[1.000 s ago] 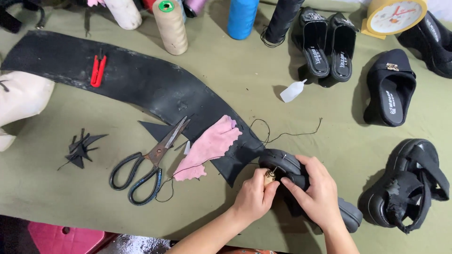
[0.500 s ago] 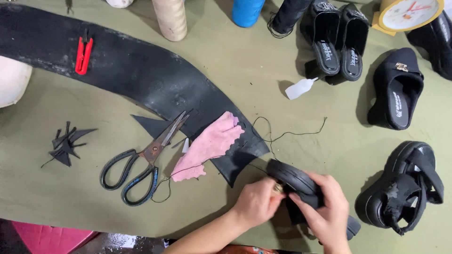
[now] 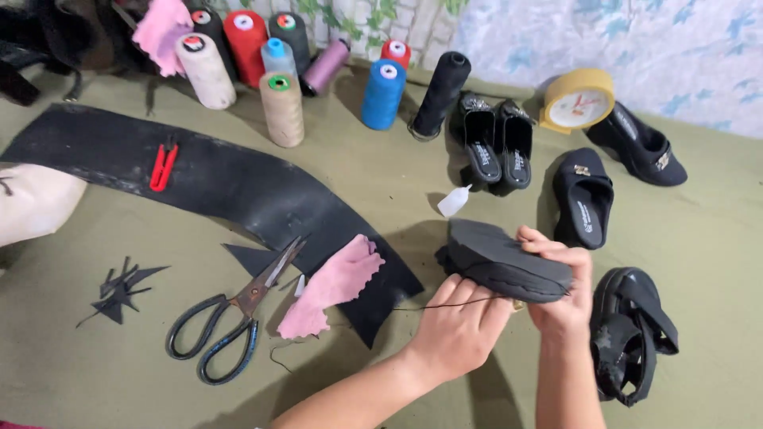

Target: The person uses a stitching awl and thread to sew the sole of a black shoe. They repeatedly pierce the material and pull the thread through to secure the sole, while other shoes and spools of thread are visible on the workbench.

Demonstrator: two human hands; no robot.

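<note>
Two hands hold black sandal point(image 3: 509, 266) sole-up above olive table point(image 3: 699, 230): right hand point(image 3: 563, 306) fingers clamped on its edge, left hand point(image 3: 457, 330) pinching black thread point(image 3: 445, 305) beneath. Scissors point(image 3: 230, 318), pink cloth point(image 3: 334, 286) lie left.

Black sandal point(image 3: 509, 266), pink cloth point(image 3: 334, 286), olive table cover point(image 3: 381, 191), red snips point(image 3: 164, 167) (spools: blue, red, beige).

The black shoe point(image 3: 509, 262) hides the right hand's point(image 3: 560, 306) palm and fingers beneath it
</note>
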